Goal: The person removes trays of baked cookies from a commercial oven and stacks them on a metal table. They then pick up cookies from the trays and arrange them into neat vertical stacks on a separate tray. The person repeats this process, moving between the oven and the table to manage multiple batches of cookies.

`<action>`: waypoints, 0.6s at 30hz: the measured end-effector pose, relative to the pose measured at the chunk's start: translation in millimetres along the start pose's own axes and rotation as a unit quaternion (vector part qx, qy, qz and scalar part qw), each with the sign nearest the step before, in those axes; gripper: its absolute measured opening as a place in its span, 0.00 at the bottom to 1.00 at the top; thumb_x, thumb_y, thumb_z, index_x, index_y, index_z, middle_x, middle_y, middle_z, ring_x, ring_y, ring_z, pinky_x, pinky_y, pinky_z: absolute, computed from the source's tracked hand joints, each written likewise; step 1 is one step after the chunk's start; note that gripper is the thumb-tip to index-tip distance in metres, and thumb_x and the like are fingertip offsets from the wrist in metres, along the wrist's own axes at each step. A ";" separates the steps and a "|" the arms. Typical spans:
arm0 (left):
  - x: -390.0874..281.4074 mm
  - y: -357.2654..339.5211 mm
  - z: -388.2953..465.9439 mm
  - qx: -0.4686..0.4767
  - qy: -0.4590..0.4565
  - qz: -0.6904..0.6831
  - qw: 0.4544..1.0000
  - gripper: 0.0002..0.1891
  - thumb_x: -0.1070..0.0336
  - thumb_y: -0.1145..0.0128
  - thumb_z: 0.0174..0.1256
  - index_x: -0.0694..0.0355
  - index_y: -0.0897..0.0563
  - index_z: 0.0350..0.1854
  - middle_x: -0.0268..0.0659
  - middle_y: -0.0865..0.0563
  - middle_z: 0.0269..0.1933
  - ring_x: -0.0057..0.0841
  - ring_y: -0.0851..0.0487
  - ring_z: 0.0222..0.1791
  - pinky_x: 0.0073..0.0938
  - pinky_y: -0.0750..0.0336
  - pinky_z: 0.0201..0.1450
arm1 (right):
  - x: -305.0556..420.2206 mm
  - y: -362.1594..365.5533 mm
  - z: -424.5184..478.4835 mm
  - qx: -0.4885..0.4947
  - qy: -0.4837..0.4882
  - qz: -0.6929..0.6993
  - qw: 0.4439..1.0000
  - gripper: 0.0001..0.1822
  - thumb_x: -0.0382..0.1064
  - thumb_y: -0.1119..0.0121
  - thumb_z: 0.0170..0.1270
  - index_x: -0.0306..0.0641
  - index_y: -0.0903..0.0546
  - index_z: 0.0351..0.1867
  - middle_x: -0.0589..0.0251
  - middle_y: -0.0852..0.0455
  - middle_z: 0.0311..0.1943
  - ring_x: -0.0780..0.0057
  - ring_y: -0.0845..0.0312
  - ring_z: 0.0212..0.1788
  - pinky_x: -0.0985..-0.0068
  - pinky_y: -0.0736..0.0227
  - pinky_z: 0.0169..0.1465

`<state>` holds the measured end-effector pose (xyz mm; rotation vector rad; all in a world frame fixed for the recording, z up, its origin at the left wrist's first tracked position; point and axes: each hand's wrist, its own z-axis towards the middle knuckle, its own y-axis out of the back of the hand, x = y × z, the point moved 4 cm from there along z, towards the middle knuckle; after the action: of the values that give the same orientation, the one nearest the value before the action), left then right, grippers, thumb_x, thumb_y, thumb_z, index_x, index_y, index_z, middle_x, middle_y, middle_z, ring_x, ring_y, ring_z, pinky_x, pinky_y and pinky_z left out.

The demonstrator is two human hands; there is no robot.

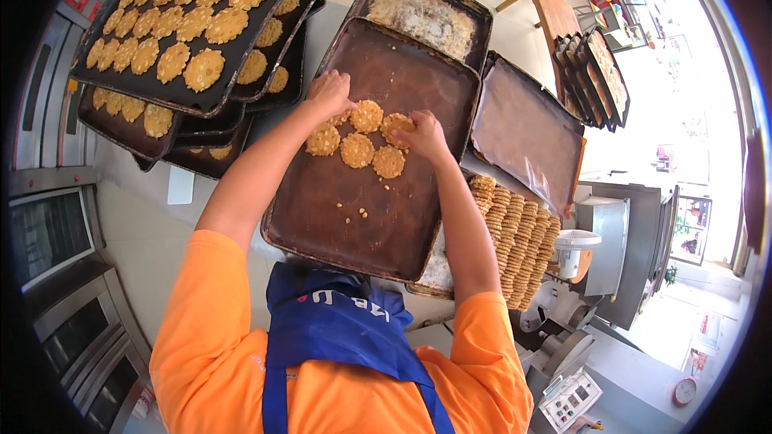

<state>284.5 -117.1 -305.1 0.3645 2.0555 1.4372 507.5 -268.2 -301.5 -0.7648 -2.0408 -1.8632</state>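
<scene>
A dark brown baking tray (356, 217) lies before me with several round, nut-studded cookies grouped near its middle. My left hand (329, 95) has its fingers on a cookie (339, 119) at the upper left of the group, which it partly hides. On the right side, my right hand (424, 134) grips another cookie (396, 125) by its edge, thumb on its top. Between the two hands sits a cookie (366, 116). Below them is a row of three, with one cookie (357, 150) in the middle. Loose nut pieces (356, 214) dot the tray's lower half.
Stacked black trays of cookies (181, 30) stand at upper left. A crumb-covered tray (422, 15) lies beyond mine. Rightward are a lined tray (525, 126) and packed rows of cookies (512, 235). Ovens (51, 235) line the left; a wooden table (552, 12) stands farther off.
</scene>
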 end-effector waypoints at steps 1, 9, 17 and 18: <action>-2.5 4.6 0.7 0.036 0.004 0.007 0.999 0.31 0.45 0.18 0.57 0.63 0.16 0.52 0.53 0.16 0.59 0.50 0.18 0.64 0.47 0.21 0.66 | -3.0 -2.6 0.3 0.011 -0.051 0.014 0.999 0.31 0.53 0.15 0.50 0.30 0.12 0.45 0.43 0.09 0.50 0.48 0.11 0.54 0.59 0.18 0.58; 11.3 5.2 31.0 0.238 -0.042 -0.021 0.970 0.30 0.48 0.13 0.51 0.69 0.10 0.44 0.49 0.07 0.40 0.41 0.07 0.42 0.40 0.14 0.46 | 4.8 19.7 11.0 0.240 -0.179 0.147 0.943 0.34 0.45 0.14 0.53 0.29 0.14 0.59 0.56 0.07 0.49 0.68 0.11 0.50 0.68 0.19 0.56; 14.6 13.5 19.0 0.302 0.022 -0.175 0.937 0.22 0.54 0.19 0.64 0.68 0.13 0.45 0.42 0.10 0.39 0.32 0.10 0.37 0.38 0.14 0.34 | 38.6 3.3 6.7 0.104 0.038 0.245 0.963 0.31 0.45 0.17 0.59 0.25 0.15 0.57 0.51 0.13 0.65 0.68 0.16 0.63 0.69 0.22 0.65; 17.8 15.2 15.1 0.301 0.041 -0.188 0.934 0.21 0.55 0.20 0.66 0.68 0.14 0.47 0.42 0.10 0.41 0.33 0.10 0.37 0.37 0.13 0.34 | 49.5 -6.1 13.7 0.128 0.020 0.238 0.963 0.31 0.46 0.17 0.59 0.25 0.15 0.57 0.51 0.14 0.66 0.66 0.18 0.64 0.68 0.22 0.64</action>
<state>278.0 -90.4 -300.3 0.1344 2.4417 0.5874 465.5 -245.3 -282.0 -1.0226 -1.8161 -1.3120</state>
